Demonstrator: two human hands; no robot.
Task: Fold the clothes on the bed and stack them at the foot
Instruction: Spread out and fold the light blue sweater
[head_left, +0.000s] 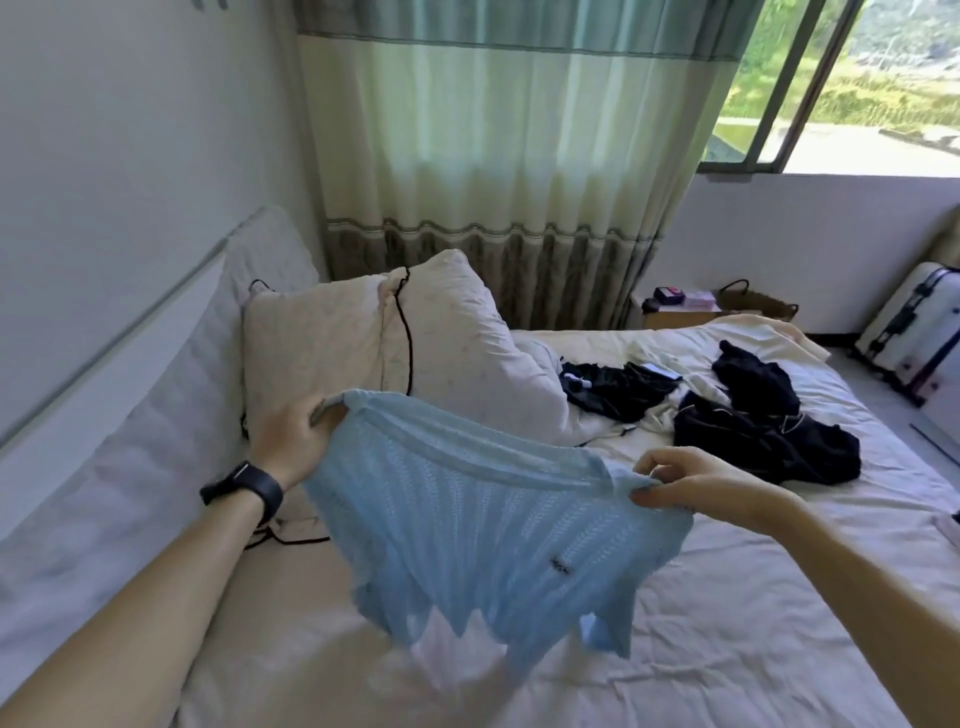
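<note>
Two corners of the light blue knit top (483, 530) are pinched in your hands, and you are holding it spread in the air over the bed (727, 649). Your left hand (296, 441) is gripping the upper left corner, its fingers curled together around the ribbed edge, and a black watch (249, 491) is sitting on that wrist. Your right hand (696, 483) is pinching the opposite corner between thumb and fingertips, with the fingers bent and closed on the fabric. The ribbed edge is stretching between your two hands while the rest of the top is hanging down from it. Its jagged lower hem is dangling over the white sheet, and whether it is brushing the sheet cannot be told.

Beyond your right hand, a crumpled dark pile of clothes (763, 436) is lying unfolded on the mattress. A second dark garment (618, 387) is lying nearer the pillows (363, 343), well apart from the top you are holding. The pillows are leaning at the head of the bed on your left, and a black cord (405, 338) is trailing down over them. Behind the bed a pale curtain (493, 156) is hanging beside an open window (857, 88). A white suitcase (909, 332) is standing on the floor at the far right.
</note>
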